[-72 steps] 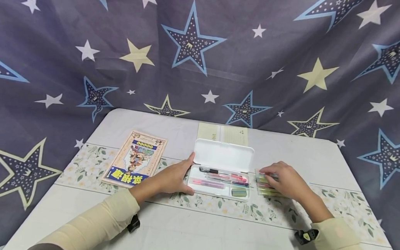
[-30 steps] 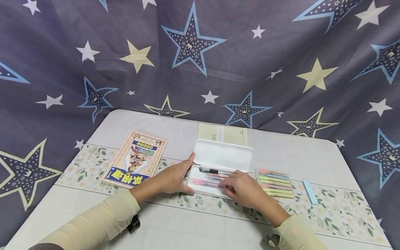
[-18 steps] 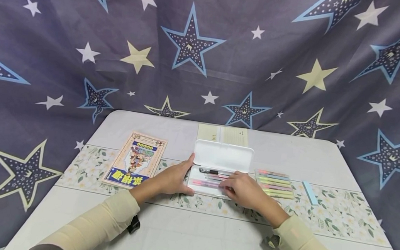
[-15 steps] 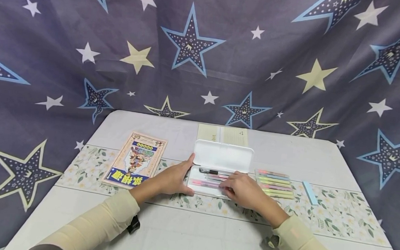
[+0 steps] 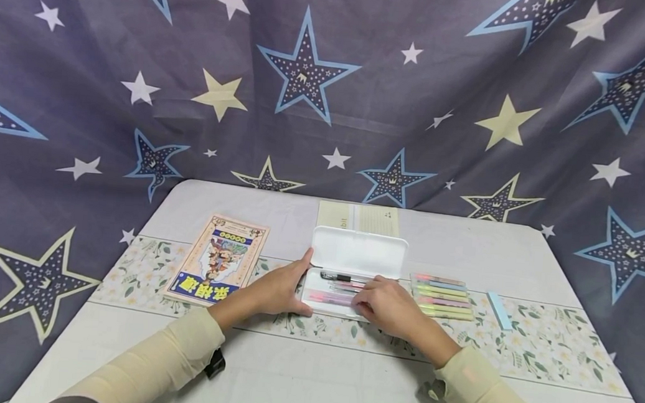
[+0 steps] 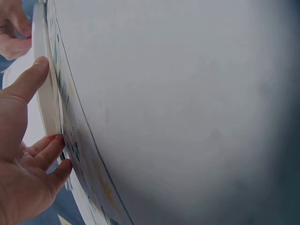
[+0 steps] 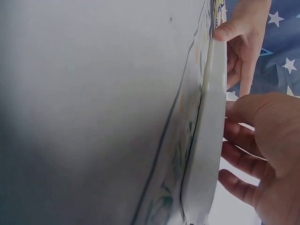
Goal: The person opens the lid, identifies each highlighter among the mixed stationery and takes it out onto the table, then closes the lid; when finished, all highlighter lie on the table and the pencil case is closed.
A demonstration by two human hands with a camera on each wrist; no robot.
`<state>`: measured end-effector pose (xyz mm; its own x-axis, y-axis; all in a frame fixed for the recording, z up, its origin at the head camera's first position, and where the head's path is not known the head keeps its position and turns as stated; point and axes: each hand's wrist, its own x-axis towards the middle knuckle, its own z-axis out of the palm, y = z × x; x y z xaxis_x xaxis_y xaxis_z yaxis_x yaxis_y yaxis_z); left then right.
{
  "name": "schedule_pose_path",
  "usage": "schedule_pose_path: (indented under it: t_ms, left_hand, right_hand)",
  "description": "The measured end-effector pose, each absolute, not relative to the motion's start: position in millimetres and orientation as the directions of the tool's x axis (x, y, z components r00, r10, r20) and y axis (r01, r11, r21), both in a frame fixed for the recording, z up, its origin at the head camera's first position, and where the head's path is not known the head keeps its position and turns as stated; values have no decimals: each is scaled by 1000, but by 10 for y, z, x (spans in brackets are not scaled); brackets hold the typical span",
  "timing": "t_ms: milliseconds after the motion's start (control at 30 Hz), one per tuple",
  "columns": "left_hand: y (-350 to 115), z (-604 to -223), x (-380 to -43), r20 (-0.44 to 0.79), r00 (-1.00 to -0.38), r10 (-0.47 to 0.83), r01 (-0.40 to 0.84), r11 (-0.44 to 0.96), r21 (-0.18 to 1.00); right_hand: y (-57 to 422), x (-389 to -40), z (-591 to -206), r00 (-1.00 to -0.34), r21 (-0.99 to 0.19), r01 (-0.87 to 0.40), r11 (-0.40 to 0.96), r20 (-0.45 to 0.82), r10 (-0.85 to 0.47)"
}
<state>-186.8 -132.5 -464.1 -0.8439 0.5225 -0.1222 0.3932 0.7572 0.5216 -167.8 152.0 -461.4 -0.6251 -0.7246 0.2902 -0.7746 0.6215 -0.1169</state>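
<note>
A white pencil case (image 5: 333, 308) lies with its lid (image 5: 359, 252) raised. Inside are a black-capped pen (image 5: 336, 277) and pink pens (image 5: 329, 298). My left hand (image 5: 278, 286) holds the case by its left end, thumb on the front wall and fingers at the side. In the left wrist view that thumb (image 6: 33, 77) presses against the case wall. My right hand (image 5: 390, 306) reaches over the right part of the case with bent fingers among the pens. From the right wrist view, its fingertips (image 7: 229, 180) dip behind the front wall; whatever they touch is hidden.
A clear pack of coloured highlighters (image 5: 444, 297) lies right of the case, with a light blue strip (image 5: 499, 310) beyond. A comic-style book (image 5: 217, 260) lies to the left. Behind the lid is a cream notebook (image 5: 377, 220). A starry curtain (image 5: 327, 139) hangs behind the table.
My right hand has moved left from the highlighter pack into the case, and has stayed almost still there for the last second. My left hand keeps its place on the case.
</note>
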Motion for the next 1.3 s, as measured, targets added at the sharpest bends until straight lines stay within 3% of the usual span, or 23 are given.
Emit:
schedule_pose_path:
  t_ms: [433, 1000, 1300]
  left_hand:
    - [-1326, -4641, -1865, -127, -844, 521, 392, 760, 518]
    - [-1336, -4644, -1874, -123, -846, 519, 395, 766, 508]
    - [-1328, -4665, -1883, -133, -842, 522, 394, 765, 510]
  right_hand:
    - [1485, -1680, -4595, -613, -53, -779, 625, 278, -740]
    - [1411, -1682, -4545, -628, 129, -747, 653, 187, -755]
    - [1498, -1732, -4584, -556, 18, -813, 582, 275, -785]
